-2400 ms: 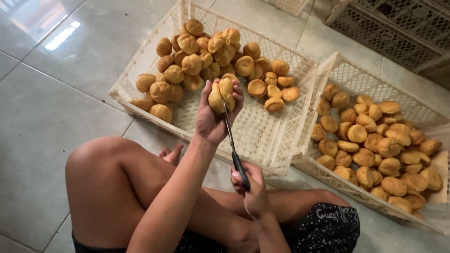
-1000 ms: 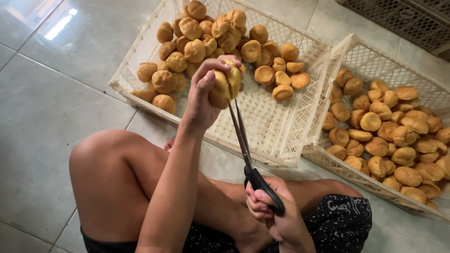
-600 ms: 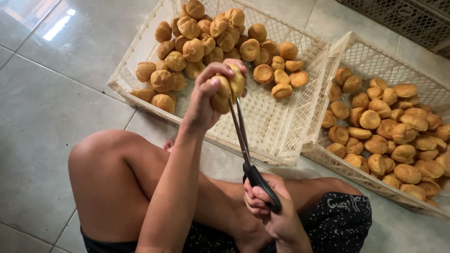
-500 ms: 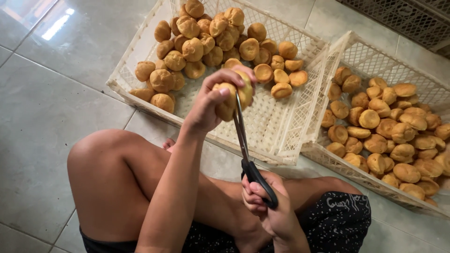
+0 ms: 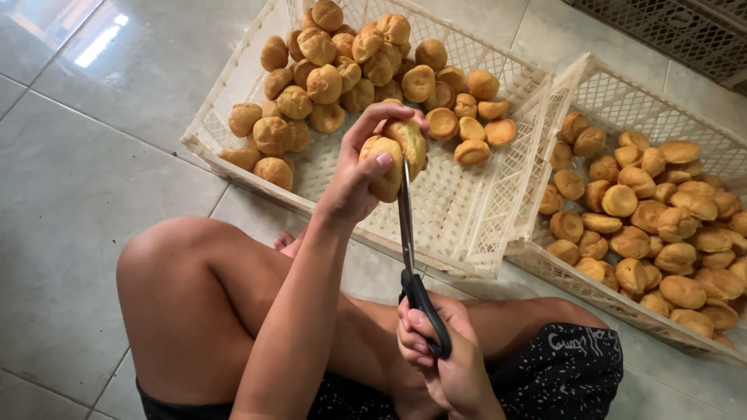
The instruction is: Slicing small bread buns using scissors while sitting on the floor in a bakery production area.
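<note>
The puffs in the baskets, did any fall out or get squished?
None have spilled; the puffs stay inside both crates, heaped in the left crate and spread out in the right crate. Only the puff in the left hand is split, with scissors from the right hand inside it.

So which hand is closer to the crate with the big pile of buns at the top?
Left. The left hand is raised over that crate, holding a bun. The right hand sits lower by the lap, gripping the scissors handles.
</note>
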